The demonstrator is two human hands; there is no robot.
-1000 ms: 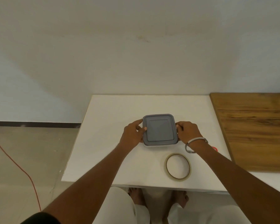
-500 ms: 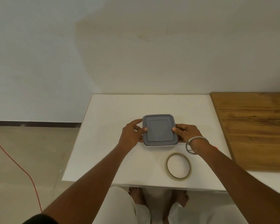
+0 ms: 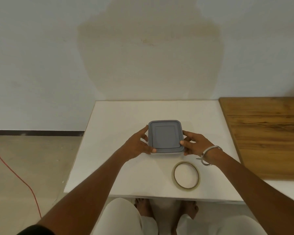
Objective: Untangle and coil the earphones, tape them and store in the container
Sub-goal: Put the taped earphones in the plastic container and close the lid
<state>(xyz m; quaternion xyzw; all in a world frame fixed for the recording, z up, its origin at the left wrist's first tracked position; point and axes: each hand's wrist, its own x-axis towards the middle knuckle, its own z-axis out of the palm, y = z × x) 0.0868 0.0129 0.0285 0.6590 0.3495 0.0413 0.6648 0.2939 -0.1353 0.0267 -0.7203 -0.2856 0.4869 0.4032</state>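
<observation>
white table [image 3: 119,119] bears tape roll [image 3: 186,175] near lidded container [image 3: 165,136], gripped by left hand [image 3: 137,146] and right hand [image 3: 195,144].

A square grey container [image 3: 165,136] with its lid on sits in the middle of the white counter [image 3: 119,116]. The left hand [image 3: 137,145] holds its left edge, thumb on the near left corner, and the right hand [image 3: 194,143] holds its right edge, thumb on the lid rim. A metal bangle [image 3: 209,155] circles the right wrist. A tape roll [image 3: 186,175] lies flat near the container, to the right. A wooden board [image 3: 268,133] lies at the far right, and a red cable [image 3: 15,173] crosses the floor on the left.
</observation>
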